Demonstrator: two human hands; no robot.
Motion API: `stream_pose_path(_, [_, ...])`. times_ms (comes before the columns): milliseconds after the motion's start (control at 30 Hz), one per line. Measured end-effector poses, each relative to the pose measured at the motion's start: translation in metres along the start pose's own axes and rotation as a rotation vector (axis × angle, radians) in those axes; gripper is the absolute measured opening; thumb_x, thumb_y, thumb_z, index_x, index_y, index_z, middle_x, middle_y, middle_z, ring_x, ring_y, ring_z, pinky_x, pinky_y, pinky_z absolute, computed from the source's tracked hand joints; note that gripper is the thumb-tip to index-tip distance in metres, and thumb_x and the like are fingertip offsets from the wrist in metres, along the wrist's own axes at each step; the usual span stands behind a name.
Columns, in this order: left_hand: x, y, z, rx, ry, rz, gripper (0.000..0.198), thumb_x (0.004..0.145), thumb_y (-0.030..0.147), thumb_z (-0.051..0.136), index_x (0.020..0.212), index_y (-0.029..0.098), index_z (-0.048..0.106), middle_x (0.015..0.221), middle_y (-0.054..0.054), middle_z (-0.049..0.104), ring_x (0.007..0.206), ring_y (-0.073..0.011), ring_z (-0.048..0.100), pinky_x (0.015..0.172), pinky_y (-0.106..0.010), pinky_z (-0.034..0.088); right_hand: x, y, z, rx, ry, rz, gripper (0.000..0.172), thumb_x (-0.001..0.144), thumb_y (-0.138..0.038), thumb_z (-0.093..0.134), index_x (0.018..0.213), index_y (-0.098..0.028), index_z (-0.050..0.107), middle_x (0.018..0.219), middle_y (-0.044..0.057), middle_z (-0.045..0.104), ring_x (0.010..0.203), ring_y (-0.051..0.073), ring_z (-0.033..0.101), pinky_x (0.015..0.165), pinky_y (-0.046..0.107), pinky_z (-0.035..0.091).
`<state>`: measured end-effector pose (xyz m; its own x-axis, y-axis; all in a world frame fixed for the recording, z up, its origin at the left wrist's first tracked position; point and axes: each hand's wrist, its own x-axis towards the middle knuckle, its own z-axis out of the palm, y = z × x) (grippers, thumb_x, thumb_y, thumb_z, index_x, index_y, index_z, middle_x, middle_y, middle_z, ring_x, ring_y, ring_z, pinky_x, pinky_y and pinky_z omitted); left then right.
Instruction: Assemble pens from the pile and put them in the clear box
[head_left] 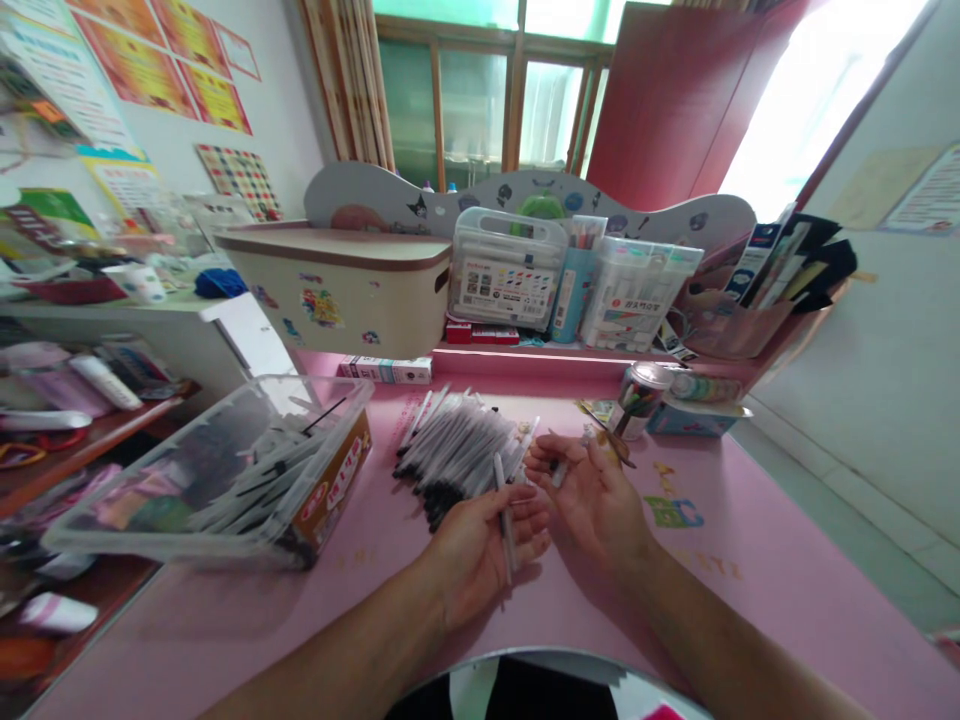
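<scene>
My left hand point(484, 545) holds a slim whitish pen point(508, 535) between thumb and fingers, its length pointing away from me. Close beside it, my right hand point(596, 495) has its fingers curled round a small pale piece with a dark end point(559, 472), perhaps a pen cap; most of it is hidden by the fingers. Just beyond both hands lies a heap of clear-barrelled pens point(465, 440), their black ends mostly toward me. To the left stands a clear plastic bin point(180, 545) with more pens point(259, 480) inside it.
On the pink desk point(757, 590), a can of pens point(641, 400) and a blue box point(694, 418) stand at the back right. A lidded cream storage box point(337, 300) and marker cases point(510, 275) line the shelf above. Shelves with clutter point(67, 390) are at far left.
</scene>
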<state>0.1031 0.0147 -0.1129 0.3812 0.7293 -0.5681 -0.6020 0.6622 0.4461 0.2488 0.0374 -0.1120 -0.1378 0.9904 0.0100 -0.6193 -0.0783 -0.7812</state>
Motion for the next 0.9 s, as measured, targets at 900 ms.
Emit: stream_pose_path(900, [-0.064,0.072,0.017,0.067,0.099,0.533,0.022,0.095,0.017,0.044,0.080,0.014,0.060,0.068,-0.002,0.053,0.051,-0.0081,0.050,0.041,-0.016,0.038,0.008,0.013,-0.026,-1.153,-0.130,-0.308,0.021,0.078,-0.008,0.055,0.082,-0.023,0.069,0.086,0.004,0.062,0.088,0.023,0.054,0.084,0.037,0.040])
